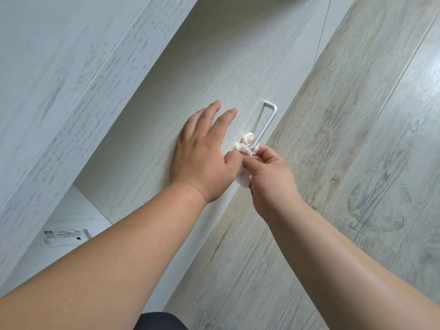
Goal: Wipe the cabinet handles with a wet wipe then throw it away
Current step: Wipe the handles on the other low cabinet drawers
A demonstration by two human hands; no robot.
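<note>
A white bar handle (268, 120) is fixed to a pale cabinet door (190, 75) seen from above. A crumpled white wet wipe (245, 144) is wrapped around the handle's lower end. My right hand (271, 177) pinches the wipe there, fingers curled around it and the handle. Flat against the door just left of the handle lies my left hand (202, 151), with its fingers straight and its thumb touching the wipe.
Light wood-grain floor (357, 163) fills the right side. A pale cabinet top or side panel (59, 79) runs along the left. A white label (67, 236) lies on a lower surface at bottom left. Dark clothing (159, 321) shows at the bottom edge.
</note>
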